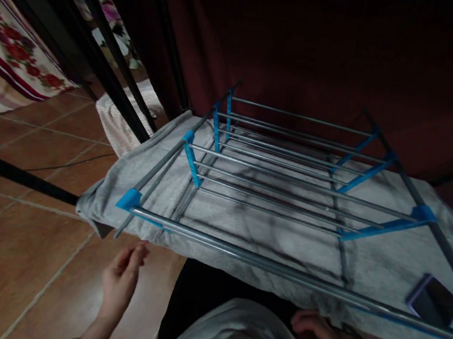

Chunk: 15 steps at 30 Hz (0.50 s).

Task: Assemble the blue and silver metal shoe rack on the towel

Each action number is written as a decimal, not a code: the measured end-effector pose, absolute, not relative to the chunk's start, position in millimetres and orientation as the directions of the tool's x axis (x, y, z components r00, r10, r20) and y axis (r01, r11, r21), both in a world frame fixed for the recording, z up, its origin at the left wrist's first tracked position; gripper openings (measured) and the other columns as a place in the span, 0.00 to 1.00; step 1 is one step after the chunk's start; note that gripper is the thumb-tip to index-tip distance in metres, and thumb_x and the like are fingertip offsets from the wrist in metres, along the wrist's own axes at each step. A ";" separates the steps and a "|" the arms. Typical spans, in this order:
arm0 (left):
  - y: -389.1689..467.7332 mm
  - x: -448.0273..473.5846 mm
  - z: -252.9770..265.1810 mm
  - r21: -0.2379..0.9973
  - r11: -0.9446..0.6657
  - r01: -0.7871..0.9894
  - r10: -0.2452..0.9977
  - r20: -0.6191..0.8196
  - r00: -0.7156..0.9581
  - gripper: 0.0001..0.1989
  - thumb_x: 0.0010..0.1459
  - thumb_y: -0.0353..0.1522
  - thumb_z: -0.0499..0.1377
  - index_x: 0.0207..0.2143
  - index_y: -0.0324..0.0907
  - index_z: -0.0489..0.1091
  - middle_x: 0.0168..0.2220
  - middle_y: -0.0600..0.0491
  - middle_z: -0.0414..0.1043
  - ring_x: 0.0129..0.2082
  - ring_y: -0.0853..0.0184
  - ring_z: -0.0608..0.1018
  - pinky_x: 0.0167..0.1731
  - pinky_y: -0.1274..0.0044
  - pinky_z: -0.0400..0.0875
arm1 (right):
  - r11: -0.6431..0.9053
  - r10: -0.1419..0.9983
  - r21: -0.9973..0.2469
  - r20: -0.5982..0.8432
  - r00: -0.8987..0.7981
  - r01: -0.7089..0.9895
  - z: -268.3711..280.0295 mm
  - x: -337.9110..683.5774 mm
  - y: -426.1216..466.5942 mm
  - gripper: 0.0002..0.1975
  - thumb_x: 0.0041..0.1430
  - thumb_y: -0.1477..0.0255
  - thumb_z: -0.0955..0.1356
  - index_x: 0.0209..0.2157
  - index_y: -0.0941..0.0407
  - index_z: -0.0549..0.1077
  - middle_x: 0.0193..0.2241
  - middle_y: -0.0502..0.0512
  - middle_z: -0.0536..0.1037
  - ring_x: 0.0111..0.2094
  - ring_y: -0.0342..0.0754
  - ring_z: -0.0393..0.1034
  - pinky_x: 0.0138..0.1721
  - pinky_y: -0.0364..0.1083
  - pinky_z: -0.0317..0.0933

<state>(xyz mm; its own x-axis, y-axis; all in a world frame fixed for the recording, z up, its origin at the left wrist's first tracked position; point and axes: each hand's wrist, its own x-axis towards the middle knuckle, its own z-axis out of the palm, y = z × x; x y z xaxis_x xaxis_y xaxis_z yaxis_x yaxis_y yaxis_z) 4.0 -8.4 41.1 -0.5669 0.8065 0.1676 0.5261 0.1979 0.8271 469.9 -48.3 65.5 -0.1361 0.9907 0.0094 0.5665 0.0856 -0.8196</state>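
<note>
A rack of grey metal tubes with blue plastic joints [253, 256] lies on a grey blanket [246, 214]. Just below its near left corner is my left hand [122, 274], off the blanket's edge. Its fingers are curled in, the thumb against them, and I see nothing in them. My right hand [320, 336] is low at the front, beside my lap and under the near tube. It is dark and blurred, so its fingers do not show clearly. Neither hand visibly touches the rack.
A phone [435, 300] lies on the blanket at the right, beside the rack. Dark poles [23, 175] stand at the left, over a tiled floor [42, 231] with a thin cable. A dark red curtain [323, 55] hangs behind. A flowered cloth [18, 53] hangs far left.
</note>
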 end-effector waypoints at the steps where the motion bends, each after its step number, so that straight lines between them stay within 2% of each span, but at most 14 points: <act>1: 2.8 -8.2 41.6 0.868 0.228 0.442 0.754 0.130 -0.643 0.16 0.59 0.42 0.58 0.39 0.39 0.75 0.32 0.51 0.76 0.28 0.68 0.75 0.29 0.78 0.71 | 0.148 0.968 -0.832 0.011 -0.250 0.534 72.2 453.4 -31.2 0.11 0.64 0.60 0.62 0.33 0.42 0.75 0.36 0.53 0.79 0.38 0.53 0.77 0.37 0.48 0.74; 2: 15.8 -19.1 42.7 0.899 0.222 0.378 0.726 0.106 -0.680 0.17 0.58 0.43 0.59 0.38 0.39 0.75 0.31 0.52 0.76 0.28 0.68 0.75 0.31 0.77 0.71 | 0.206 0.953 -0.835 0.051 -0.299 0.511 78.2 438.1 -13.5 0.12 0.66 0.63 0.61 0.34 0.45 0.75 0.36 0.54 0.79 0.38 0.51 0.77 0.39 0.47 0.73; 5: 59.5 -41.4 45.2 0.959 0.123 0.256 0.745 0.081 -0.662 0.18 0.53 0.45 0.62 0.36 0.39 0.74 0.30 0.53 0.75 0.31 0.67 0.75 0.37 0.75 0.72 | 0.272 0.904 -0.812 0.031 -0.427 0.516 90.4 396.9 38.6 0.13 0.68 0.66 0.60 0.41 0.48 0.75 0.41 0.53 0.79 0.45 0.49 0.74 0.49 0.46 0.69; 8: 104.3 -46.9 44.7 0.994 0.013 0.109 0.834 0.049 -0.550 0.20 0.50 0.46 0.64 0.38 0.39 0.73 0.32 0.51 0.76 0.32 0.65 0.77 0.41 0.71 0.73 | 0.363 0.841 -0.814 0.077 -0.536 0.453 89.6 360.0 84.7 0.12 0.68 0.70 0.59 0.40 0.50 0.74 0.40 0.52 0.78 0.43 0.46 0.73 0.48 0.46 0.68; 10: 133.4 -44.2 41.9 1.000 0.000 0.026 0.895 0.011 -0.445 0.23 0.49 0.47 0.65 0.40 0.39 0.73 0.34 0.50 0.76 0.34 0.63 0.78 0.42 0.68 0.74 | 0.435 0.800 -0.791 0.120 -0.588 0.431 81.0 338.9 111.7 0.13 0.66 0.74 0.58 0.40 0.52 0.74 0.40 0.53 0.77 0.44 0.46 0.73 0.49 0.46 0.67; 13: 172.9 -37.4 31.9 1.000 0.016 -0.007 0.954 -0.017 -0.299 0.26 0.46 0.48 0.66 0.41 0.38 0.72 0.36 0.47 0.77 0.37 0.60 0.79 0.44 0.65 0.74 | 0.488 0.779 -0.723 0.108 -0.617 0.489 60.0 313.7 147.0 0.16 0.63 0.78 0.58 0.43 0.52 0.73 0.45 0.54 0.76 0.51 0.47 0.69 0.55 0.48 0.63; 15: 193.6 -34.0 20.8 0.998 0.013 0.067 0.981 0.001 -0.194 0.26 0.47 0.49 0.65 0.41 0.38 0.73 0.36 0.46 0.78 0.38 0.58 0.79 0.45 0.63 0.74 | 0.463 0.805 -0.676 0.050 -0.590 0.574 45.1 299.7 167.2 0.18 0.61 0.79 0.59 0.48 0.51 0.72 0.51 0.54 0.73 0.55 0.47 0.66 0.59 0.49 0.60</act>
<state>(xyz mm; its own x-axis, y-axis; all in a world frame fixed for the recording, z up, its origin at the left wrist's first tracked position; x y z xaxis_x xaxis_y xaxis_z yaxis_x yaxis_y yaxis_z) -34.0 193.6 20.8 -0.1940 0.9810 0.0007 0.0673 0.0126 0.9977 299.7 167.2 45.1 -0.5905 0.8055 0.0503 0.5738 0.4629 -0.6756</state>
